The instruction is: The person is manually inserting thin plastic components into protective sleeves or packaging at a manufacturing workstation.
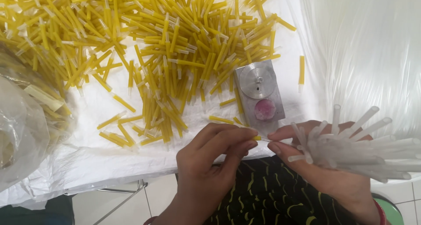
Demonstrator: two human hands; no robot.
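Feeding a yellow stick into a clear tube

The left hand [210,157] pinches a thin yellow stick [258,138] between thumb and fingertips, its tip pointing across to the right hand [315,163]. That hand is clenched around a fanned bundle of clear tubes [359,146], with thumb and forefinger steadying one tube just beside the stick's end; whether the stick has entered the tube cannot be told. Just beyond the two hands sits a small metal block [259,95] with a round disc and a pink pad, and farther out, ahead of the left hand, spreads a heap of finished yellow pieces [144,45] on the white sheet [87,154]. A crumpled plastic bag [22,133] lies well off to the left hand's outer side. To do this well, I judge the stick should be held close to its tip and kept in line with the tube's mouth, the bundle gripped still
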